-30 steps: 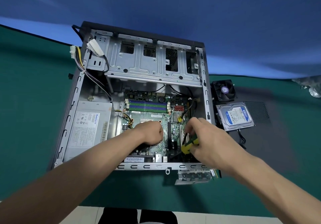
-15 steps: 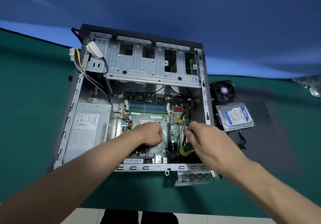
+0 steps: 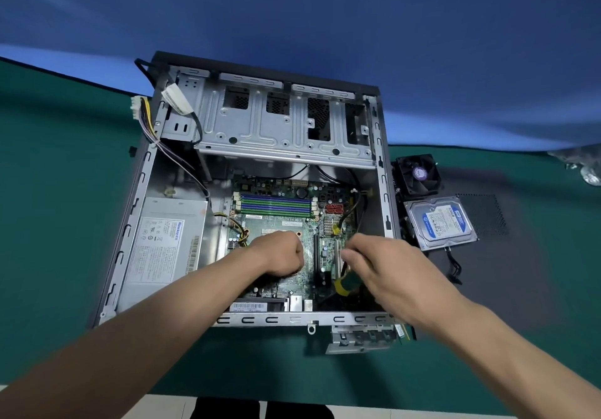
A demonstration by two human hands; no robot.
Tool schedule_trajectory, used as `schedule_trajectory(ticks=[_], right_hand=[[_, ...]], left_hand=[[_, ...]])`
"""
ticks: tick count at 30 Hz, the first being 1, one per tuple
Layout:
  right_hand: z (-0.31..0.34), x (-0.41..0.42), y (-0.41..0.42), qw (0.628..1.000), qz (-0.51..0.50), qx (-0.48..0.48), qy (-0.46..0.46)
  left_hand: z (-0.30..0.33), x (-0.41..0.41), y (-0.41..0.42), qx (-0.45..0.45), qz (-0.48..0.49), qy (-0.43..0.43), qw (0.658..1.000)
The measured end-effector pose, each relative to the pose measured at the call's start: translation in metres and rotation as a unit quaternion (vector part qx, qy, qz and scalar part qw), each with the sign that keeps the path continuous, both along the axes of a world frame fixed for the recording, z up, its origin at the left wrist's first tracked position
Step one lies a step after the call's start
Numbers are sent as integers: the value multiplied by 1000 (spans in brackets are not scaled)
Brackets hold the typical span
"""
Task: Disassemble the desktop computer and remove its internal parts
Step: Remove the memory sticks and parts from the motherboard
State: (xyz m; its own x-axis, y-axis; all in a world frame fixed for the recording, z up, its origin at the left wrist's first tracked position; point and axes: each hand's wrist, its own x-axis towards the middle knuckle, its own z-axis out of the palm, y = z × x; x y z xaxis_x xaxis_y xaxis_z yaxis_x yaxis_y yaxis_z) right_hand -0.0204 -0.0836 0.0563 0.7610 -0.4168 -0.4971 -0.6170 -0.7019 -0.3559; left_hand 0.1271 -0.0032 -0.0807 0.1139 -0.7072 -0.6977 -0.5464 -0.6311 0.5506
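Right hand (image 3: 387, 272), lower right of centre, is curled round a screwdriver (image 3: 345, 286) with a green and yellow handle; its tip is hidden among the slots and cannot be placed on a particular screw. Left hand (image 3: 282, 254), at centre frame, is closed into a loose fist resting on the motherboard (image 3: 292, 223); whether it holds anything cannot be told.

Computer case (image 3: 136, 210) lies on its side on the green table (image 3: 52, 158), open upward. Motherboard sits seated in the lower middle of the case, with its memory slots (image 3: 274, 204) above the hands. Power supply (image 3: 162, 246) remains in place at left of the case, its cable bundle (image 3: 146, 119) draped over the upper left rim. Drive cage (image 3: 279, 132) spans the upper part of the case.

Outside the case, right of frame: cooler fan (image 3: 418, 174) and hard drive (image 3: 440, 221), touching or nearly so.

Assessment: step in hand appears to be freeing the motherboard's fixing screws. Recommended practice: seat the tip squarely in the screw head before turning, keep the shaft upright, and press down firmly to avoid cam-out onto the board. Left hand should steady the board by bare areas, not components. The black cable (image 3: 349, 210) running above the right hand should be checked and unplugged before any lift.
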Motion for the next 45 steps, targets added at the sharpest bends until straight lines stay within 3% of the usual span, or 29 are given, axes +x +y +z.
schedule_trajectory(ticks=[3,7,17,21,25,27,33,37,45], right_hand=[[0,1,4,999,1,34,3],[-2,2,4,1000,-12,-22,8],[3,4,-1,998,-12,50,46],[1,1,1,1000,9,-12,23],[1,2,5,1000,14,6,15],[1,0,5,999,5,-37,13],[1,-9,5,999,-9,-25,37],[-2,-14,6,999,-28,-40,6],[-2,-12,3,999,-8,-18,-31]], left_hand=[[-1,0,0,0,4,1,1000],[-2,0,0,0,6,-3,1000],[-2,-1,1,-28,-7,-36,999],[5,-8,2,-97,-90,-5,991],[11,-19,-3,-143,-233,-16,962],[11,-25,-9,-141,-285,-41,947],[6,-33,-22,-103,-389,-87,911],[4,-33,-29,-113,-421,-94,895],[-9,-37,-32,-114,-407,-79,903]])
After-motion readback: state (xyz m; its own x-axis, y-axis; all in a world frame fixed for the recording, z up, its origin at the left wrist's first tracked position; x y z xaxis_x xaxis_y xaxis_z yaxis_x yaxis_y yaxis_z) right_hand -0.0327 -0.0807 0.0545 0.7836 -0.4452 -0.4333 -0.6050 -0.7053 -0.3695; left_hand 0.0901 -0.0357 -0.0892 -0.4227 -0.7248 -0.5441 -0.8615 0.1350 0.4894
